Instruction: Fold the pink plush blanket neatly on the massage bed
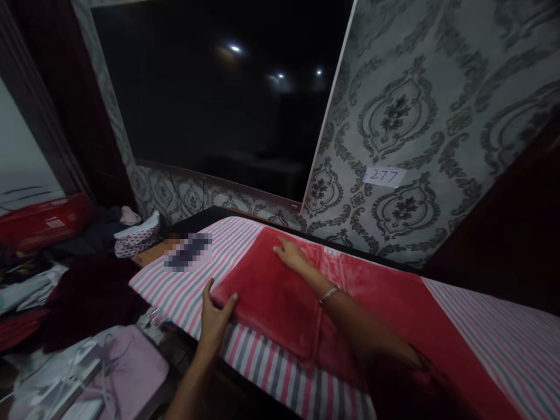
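Observation:
A red plush cloth (271, 291), part of it folded over, lies on a striped ironing board (262, 356). At the cloth's left front corner is my left hand (214, 321), thumb and forefinger apart, with the thumb against the cloth. My right hand (291, 254) rests on the far part of the folded cloth, its fingers stretched out and parted. More of the red cloth (394, 297) spreads to the right, partly behind my right forearm. A dark, pixelated object (190, 254) sits on the board's left end.
A large dark television (219, 99) hangs on the patterned wall (394, 87), with a paper label (385, 176) beside it. To the left are a red basket (48, 224) and piled clothes (91, 291). A power strip (70, 379) with cables lies at lower left on a pink surface (140, 361).

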### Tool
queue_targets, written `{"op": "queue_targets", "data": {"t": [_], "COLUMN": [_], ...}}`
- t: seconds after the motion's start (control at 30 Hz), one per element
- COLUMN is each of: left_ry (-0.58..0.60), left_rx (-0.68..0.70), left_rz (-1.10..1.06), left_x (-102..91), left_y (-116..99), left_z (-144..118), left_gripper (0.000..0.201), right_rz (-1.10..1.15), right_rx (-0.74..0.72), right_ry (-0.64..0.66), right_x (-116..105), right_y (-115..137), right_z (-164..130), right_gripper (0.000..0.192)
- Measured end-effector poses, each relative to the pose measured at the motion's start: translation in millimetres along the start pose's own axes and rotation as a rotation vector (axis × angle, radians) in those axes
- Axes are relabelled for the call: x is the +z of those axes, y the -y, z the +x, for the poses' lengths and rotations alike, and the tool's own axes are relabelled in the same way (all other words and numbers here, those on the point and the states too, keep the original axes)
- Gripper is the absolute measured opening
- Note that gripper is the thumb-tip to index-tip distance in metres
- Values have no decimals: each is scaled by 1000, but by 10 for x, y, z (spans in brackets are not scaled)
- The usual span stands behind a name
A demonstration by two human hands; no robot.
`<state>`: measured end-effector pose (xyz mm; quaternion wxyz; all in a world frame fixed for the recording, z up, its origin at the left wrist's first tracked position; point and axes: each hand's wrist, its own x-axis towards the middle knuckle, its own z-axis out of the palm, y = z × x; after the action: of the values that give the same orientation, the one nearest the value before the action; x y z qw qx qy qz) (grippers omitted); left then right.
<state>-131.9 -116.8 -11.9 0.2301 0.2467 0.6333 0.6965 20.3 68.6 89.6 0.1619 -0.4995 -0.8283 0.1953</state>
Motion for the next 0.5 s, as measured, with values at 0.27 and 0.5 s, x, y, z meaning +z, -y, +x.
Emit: {"op": "queue_targets", "data": {"t": [0.27,0.5], "left_ry": [34,25], "left_rx": [115,308], "left_rz": [209,303], "left_x": [-40,174], "left_y": [154,8], "left_z": [39,-293], "left_gripper": [93,71], "right_rz": [54,47], "right_rx": [-46,-28], "right_ry": [146,230], "right_x": [328,423], "right_y": [629,665], "right_z": [347,469], "right_gripper": [81,87]}}
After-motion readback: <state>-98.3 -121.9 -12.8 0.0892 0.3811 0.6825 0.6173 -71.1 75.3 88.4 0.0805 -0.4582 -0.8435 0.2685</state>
